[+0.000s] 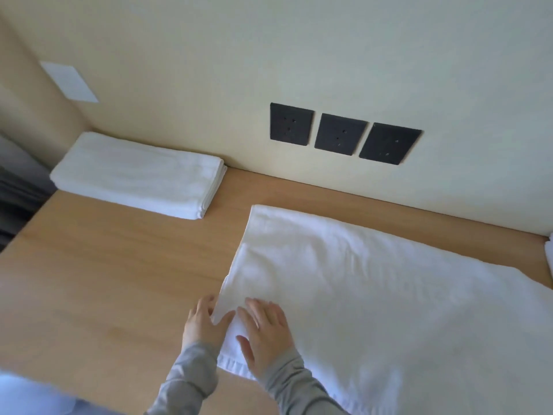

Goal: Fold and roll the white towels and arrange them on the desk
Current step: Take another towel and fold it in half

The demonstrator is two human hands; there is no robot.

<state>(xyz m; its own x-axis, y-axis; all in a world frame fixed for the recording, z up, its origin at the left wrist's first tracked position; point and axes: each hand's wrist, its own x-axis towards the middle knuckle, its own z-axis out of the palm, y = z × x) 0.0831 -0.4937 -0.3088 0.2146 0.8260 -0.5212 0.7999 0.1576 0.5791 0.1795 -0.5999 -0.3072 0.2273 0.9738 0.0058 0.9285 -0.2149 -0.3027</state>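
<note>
Two grey sleeves (191,381) are seen at the lower edge of the view, and from them both hands are extended onto the near left corner of a spread towel (374,295). The left hand (203,323) is placed at the towel's left edge, and that edge is pinched between its thumb, laid on top, and its fingers, set alongside. The right hand (264,335) is laid palm down on the cloth just beside it, with the fingers straight, parted and pressed flat. The spread towel is laid out white and slightly wrinkled over the right half of the wooden desk (104,280), from the near edge almost to the wall (299,55), and it is cut off by the right border of the view. A folded towel (137,175) is set in the far left corner of the desk, against the wall and well apart from the spread one; its layered edges are turned to the right. A sliver of another white cloth (549,254) is glimpsed at the far right. Three black socket plates (340,134) are mounted in a row on the wall above the desk, and a white plate (69,82) is fixed on the side wall at the left.
</note>
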